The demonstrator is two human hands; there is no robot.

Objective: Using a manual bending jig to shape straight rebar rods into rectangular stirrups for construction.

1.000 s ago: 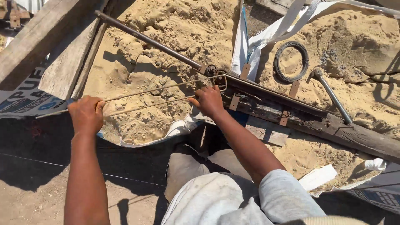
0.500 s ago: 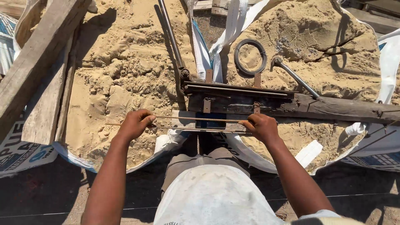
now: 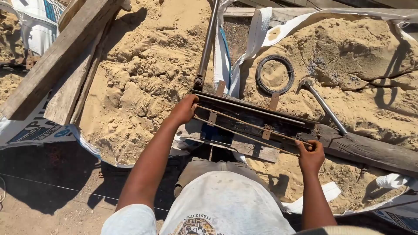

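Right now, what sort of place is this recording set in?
Probably an outdoor construction yard: open bulk bags of sand, a coil of wire on the sand, and weathered timber planks. Both hands grip thin steel rods on a wooden jig.

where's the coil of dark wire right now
In the head view, the round coil of dark wire lies flat on the sand, upper right of centre, just beyond the dark wooden bending jig and left of the grey metal pipe handle.

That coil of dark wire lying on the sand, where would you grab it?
The wire coil lies flat on the sand, an open ring with nothing on it. Probably best from above: hook fingers through the middle and pinch the near rim, since the bundled strands lift together.
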